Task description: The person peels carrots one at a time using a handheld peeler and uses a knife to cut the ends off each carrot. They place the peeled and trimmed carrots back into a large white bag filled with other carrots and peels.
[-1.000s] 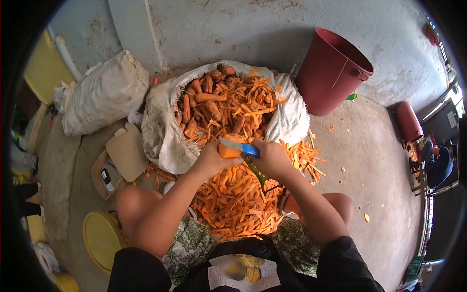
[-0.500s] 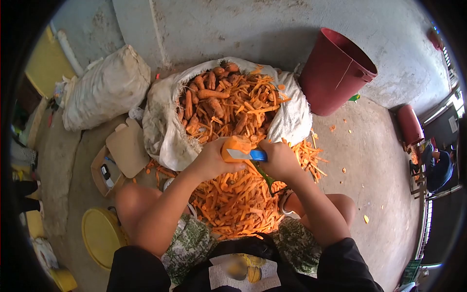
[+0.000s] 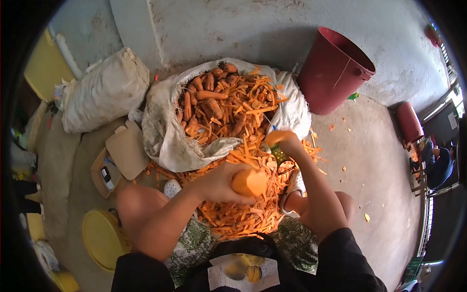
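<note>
My left hand (image 3: pixel 220 181) is wrapped round a thick, peeled carrot (image 3: pixel 249 183), its smooth orange end facing right. Farther forward and to the right, my right hand (image 3: pixel 292 144) grips a knife (image 3: pixel 275 128); a bit of its blue handle shows, and its thin blade points toward the sack. An orange carrot piece (image 3: pixel 278 137) shows at that same hand, and a green patterned strap (image 3: pixel 279 155) hangs below it. Under both hands lies a heap of carrot peelings (image 3: pixel 243 214). Just ahead, an opened white sack (image 3: pixel 163 131) holds whole carrots (image 3: pixel 212 95) and more peelings.
A tall dark red bin (image 3: pixel 328 78) stands right of the sack, against the wall. To the left are a full white sack (image 3: pixel 109 92), an open cardboard box (image 3: pixel 127 153) and a yellow lidded bucket (image 3: pixel 102 238). Another person (image 3: pixel 438 165) is at the far right.
My right hand has pulled the knife away from the carrot, moving forward and right, with a carrot piece at it. My left hand has lowered toward me, still holding the carrot.
</note>
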